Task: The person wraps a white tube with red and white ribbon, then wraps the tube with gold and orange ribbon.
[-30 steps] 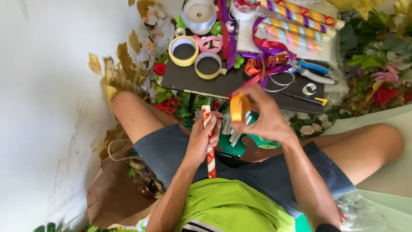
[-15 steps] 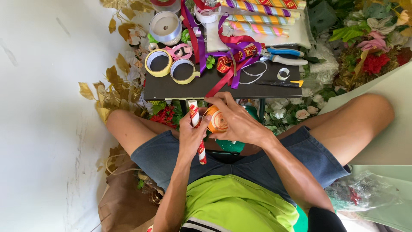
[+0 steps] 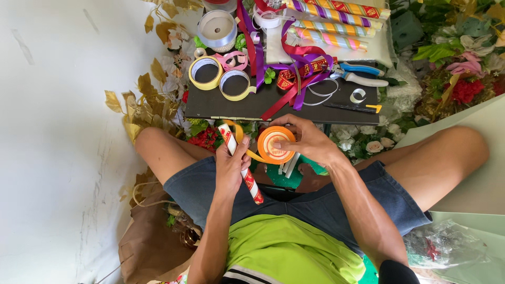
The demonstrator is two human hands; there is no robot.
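Gripping an orange ribbon spool above the lap, the right hand curls its fingers around it while the left hand clasps a red-and-white striped stick, just below a black board strewn with tape rolls.

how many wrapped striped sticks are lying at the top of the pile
3, side by side on the white block: top one, middle one, lowest one. A fourth, red and white, is in the left hand. Ribbons may hide more.
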